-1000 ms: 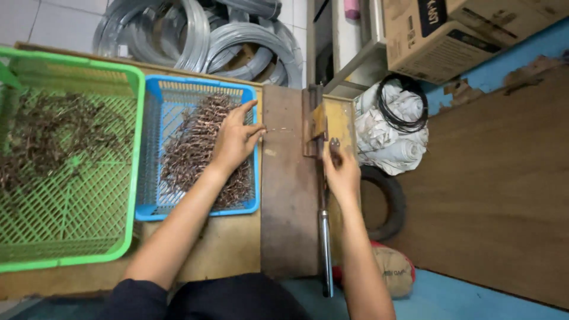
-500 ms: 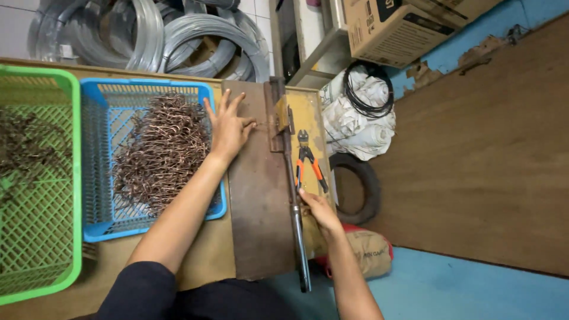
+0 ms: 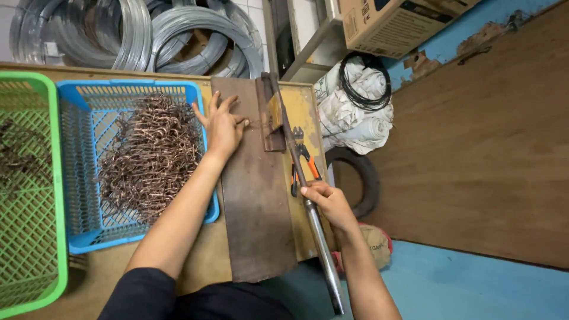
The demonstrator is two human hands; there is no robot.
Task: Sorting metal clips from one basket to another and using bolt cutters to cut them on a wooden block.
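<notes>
The long steel lever handle (image 3: 308,207), judged stiff and heavy, is gripped mid-length by the right hand (image 3: 329,203), fingers closed, while left hand (image 3: 222,127) fingers are spread flat beside it.

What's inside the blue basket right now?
The blue basket holds a tangled heap of brownish bent wire pieces, piled toward its right side. Bare mesh floor shows on the left. What lies under the heap is covered. The left hand rests just outside its right rim.
</notes>
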